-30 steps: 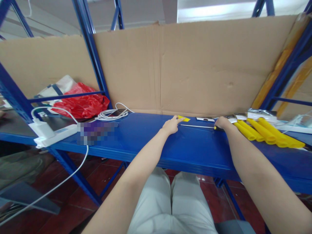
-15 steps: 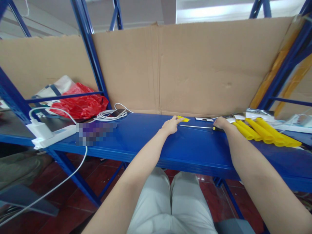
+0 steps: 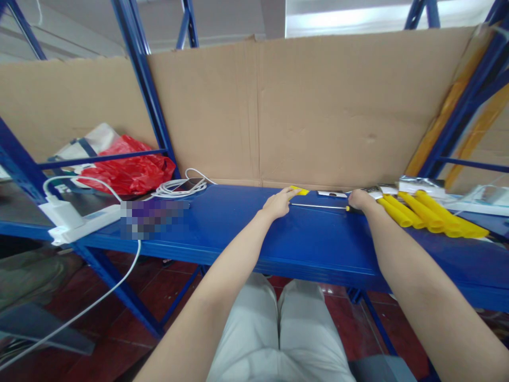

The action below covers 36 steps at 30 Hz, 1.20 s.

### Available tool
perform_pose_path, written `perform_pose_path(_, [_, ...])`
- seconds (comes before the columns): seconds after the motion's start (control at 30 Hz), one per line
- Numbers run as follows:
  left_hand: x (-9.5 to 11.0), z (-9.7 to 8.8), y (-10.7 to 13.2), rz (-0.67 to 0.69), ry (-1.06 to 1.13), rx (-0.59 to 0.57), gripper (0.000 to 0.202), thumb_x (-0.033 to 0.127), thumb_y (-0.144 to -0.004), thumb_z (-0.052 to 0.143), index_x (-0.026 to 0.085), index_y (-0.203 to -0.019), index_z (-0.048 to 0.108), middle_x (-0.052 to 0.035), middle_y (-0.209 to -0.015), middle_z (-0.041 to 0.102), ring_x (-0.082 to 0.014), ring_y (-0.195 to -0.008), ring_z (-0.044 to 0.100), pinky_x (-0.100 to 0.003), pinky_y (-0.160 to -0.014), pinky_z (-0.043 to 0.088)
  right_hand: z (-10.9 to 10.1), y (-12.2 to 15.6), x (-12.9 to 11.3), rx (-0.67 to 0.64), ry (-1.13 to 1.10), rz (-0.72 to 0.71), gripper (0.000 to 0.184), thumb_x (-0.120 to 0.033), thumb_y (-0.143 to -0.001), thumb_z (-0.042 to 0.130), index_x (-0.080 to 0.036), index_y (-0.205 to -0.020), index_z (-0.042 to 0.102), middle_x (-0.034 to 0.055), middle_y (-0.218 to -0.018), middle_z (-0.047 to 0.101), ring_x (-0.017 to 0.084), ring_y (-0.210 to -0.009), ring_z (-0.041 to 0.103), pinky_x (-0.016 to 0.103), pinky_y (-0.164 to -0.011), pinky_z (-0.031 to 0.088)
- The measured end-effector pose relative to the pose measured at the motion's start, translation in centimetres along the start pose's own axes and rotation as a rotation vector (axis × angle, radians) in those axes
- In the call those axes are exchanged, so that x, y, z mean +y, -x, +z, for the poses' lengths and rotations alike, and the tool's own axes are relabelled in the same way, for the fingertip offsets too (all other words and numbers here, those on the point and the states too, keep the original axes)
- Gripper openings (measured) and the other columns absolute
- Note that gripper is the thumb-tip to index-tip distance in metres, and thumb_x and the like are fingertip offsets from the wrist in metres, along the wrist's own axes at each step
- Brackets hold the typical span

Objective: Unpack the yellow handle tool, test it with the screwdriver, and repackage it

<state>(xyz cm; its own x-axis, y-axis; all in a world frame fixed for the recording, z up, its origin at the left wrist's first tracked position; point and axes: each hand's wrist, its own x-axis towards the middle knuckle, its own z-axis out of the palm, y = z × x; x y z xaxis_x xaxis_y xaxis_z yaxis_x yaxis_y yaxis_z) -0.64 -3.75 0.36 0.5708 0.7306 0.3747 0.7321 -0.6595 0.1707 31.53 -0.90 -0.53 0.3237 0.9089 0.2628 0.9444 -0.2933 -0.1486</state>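
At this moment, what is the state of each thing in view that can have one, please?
Left hand: fingertips at yellow piece
Right hand: closed on handle of screwdriver
Screwdriver: shaft pointing left
White cable: coiled
Red bag: crumpled
Adapter: plugged into power strip
Yellow tubes: side by side
Cardboard: upright

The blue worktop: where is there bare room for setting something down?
Bare patches lie between the coiled white cable and the left hand, and between the forearms, nearer than the screwdriver. Crowded: yellow tubes at right, power strip at left.
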Motion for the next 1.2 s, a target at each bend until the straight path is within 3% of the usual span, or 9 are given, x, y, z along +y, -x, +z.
perform_pose_path(0.1, [-0.1, 0.1, -0.2, 0.003, 0.067, 0.049, 0.066, 0.004, -0.089, 0.043, 0.033, -0.148, 0.041, -0.0002, -0.155, 0.039, -0.0206, -0.135, 0.046, -0.037, -0.109, 0.042, -1.1, 1.1, -1.1, -0.071, 0.082, 0.076, 0.032, -0.016, -0.083, 0.052, -0.013, -0.108, 0.071, 0.0227, -0.114, 0.068, 0.032, -0.112, 0.064, 0.04, -0.088, 0.052])
perform_pose_path(0.27, [-0.2, 0.2, -0.9, 0.007, 0.284, 0.157, 0.074, 0.002, -0.087, 0.045, 0.038, -0.151, 0.034, -0.0012, -0.152, 0.043, -0.0215, -0.134, 0.046, -0.04, -0.107, 0.044, -2.3, 2.0, -2.8, 0.033, 0.04, 0.023, 0.031, -0.012, -0.08, 0.054, -0.017, -0.106, 0.07, 0.0176, -0.109, 0.07, 0.031, -0.11, 0.064, 0.041, -0.089, 0.05])
perform_pose_path(0.4, [0.5, -0.2, -1.1, -0.165, 0.605, 0.109, 0.077, 0.007, -0.089, 0.046, 0.036, -0.156, 0.021, -0.0085, -0.157, 0.034, -0.0189, -0.1, 0.066, -0.033, -0.078, 0.058, -3.0, 2.0, -4.4, 0.148, -0.117, -0.046, 0.025, -0.012, -0.082, 0.052, -0.018, -0.101, 0.067, 0.014, -0.106, 0.07, 0.028, -0.108, 0.064, 0.039, -0.093, 0.048])
perform_pose_path(0.47, [0.8, -0.5, -1.0, -0.246, 0.753, 0.057, 0.077, 0.009, -0.09, 0.047, 0.037, -0.156, 0.019, -0.0097, -0.159, 0.03, -0.0123, -0.08, 0.067, -0.025, -0.061, 0.056, -3.3, 2.0, -5.5, 0.171, -0.256, -0.113, 0.019, -0.011, -0.081, 0.053, -0.017, -0.095, 0.065, 0.0129, -0.103, 0.07, 0.025, -0.103, 0.065, 0.036, -0.092, 0.048])
perform_pose_path(0.57, [1.0, -0.7, -0.7, -0.297, 0.893, -0.012, 0.077, 0.009, -0.089, 0.049, 0.041, -0.154, 0.022, -0.0075, -0.158, 0.032, -0.0069, -0.068, 0.064, -0.017, -0.049, 0.048, -3.5, 2.3, -7.4, 0.145, -0.54, -0.234, 0.009, -0.009, -0.077, 0.057, -0.017, -0.081, 0.059, 0.0091, -0.089, 0.069, 0.019, -0.086, 0.066, 0.031, -0.083, 0.051])
perform_pose_path(0.7, [0.9, -0.9, -0.6, -0.31, 1.002, -0.091, 0.074, 0.01, -0.089, 0.052, 0.044, -0.15, 0.029, -0.0047, -0.153, 0.041, -0.0062, -0.066, 0.063, -0.016, -0.047, 0.046, -3.7, 3.3, -9.9, 0.06, -0.892, -0.416, 0.018, -0.011, -0.069, 0.067, -0.019, -0.071, 0.052, -0.0003, -0.068, 0.061, 0.013, -0.068, 0.06, 0.029, -0.073, 0.052])
perform_pose_path(0.8, [0.8, -1.1, -0.6, -0.291, 1.079, -0.139, 0.071, 0.011, -0.088, 0.053, 0.043, -0.149, 0.032, -0.0053, -0.146, 0.049, -0.0069, -0.066, 0.064, -0.017, -0.049, 0.048, -3.8, 4.2, -11.4, -0.003, -1.045, -0.495, 0.024, -0.014, -0.066, 0.072, -0.02, -0.07, 0.05, -0.0024, -0.065, 0.059, 0.012, -0.064, 0.057, 0.027, -0.069, 0.052])
perform_pose_path(1.2, [1.3, -1.6, -0.2, -0.324, 1.278, -0.205, 0.07, 0.005, -0.087, 0.052, 0.035, -0.148, 0.035, -0.0073, -0.143, 0.052, -0.0041, -0.056, 0.061, -0.015, -0.04, 0.042, -4.0, 5.4, -12.9, -0.032, -1.118, -0.488, 0.026, -0.008, -0.067, 0.072, -0.02, -0.07, 0.048, -0.0031, -0.065, 0.058, 0.01, -0.062, 0.056, 0.024, -0.065, 0.051])
